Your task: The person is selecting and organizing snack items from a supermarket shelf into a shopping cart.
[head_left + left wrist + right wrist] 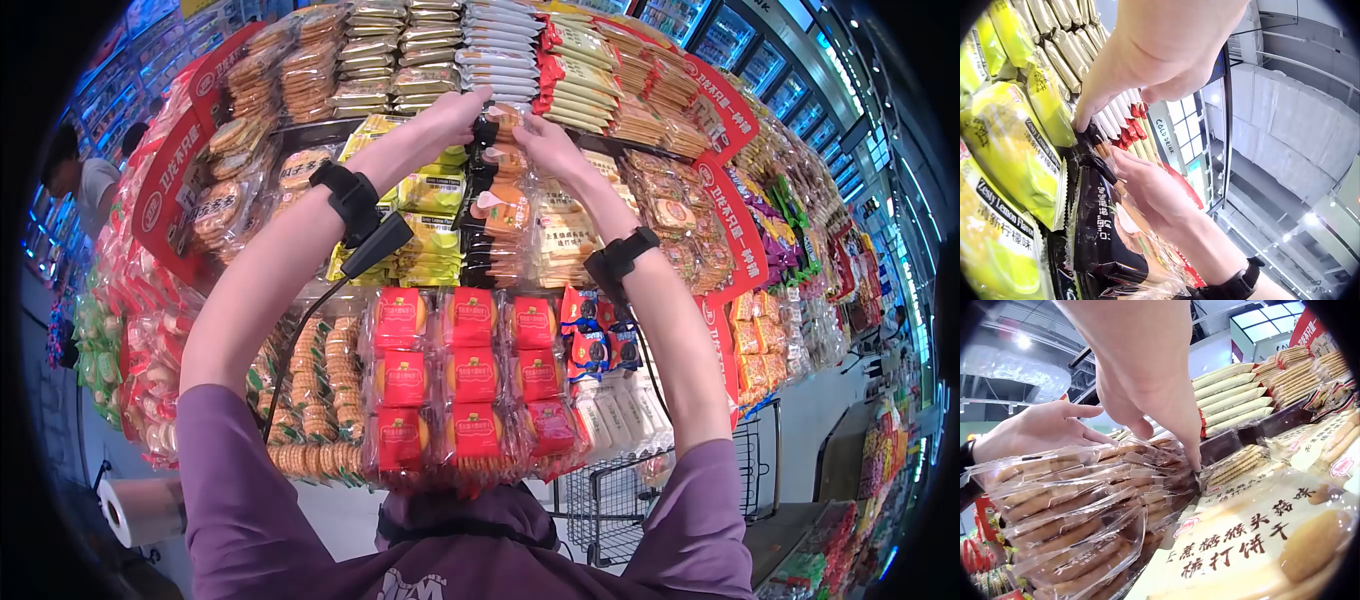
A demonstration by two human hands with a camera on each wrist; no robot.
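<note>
Black-and-orange wrapping marks the row of biscuit packets (497,205) under inspection, set between yellow lemon-flavour packets (430,215) on its left and cream-coloured packets (572,235) on its right. The long axis of the row runs away from the person, from just behind the red-labelled packs (470,320) to the far end, where both hands are found. The left hand (462,112) lies on the lemon side of that end, the right hand (545,143) on the cream side, so the row lies between them; neither is clearly the nearer. State of hands: fingers extended on both, none plainly curled round a packet. In the left wrist view, the left forefinger reaches down to the black end of the wrapper and appears to touch it, while the right hand lies along the opposite flank. In the right wrist view, a right fingertip points into the narrow gap beside the cream-coloured packets; whether it presses the wrapping there cannot be determined. Assessment: the coming move turns on this flanking position, square across the row's long axis, with inward pressure from both sides the likely means of control.
</note>
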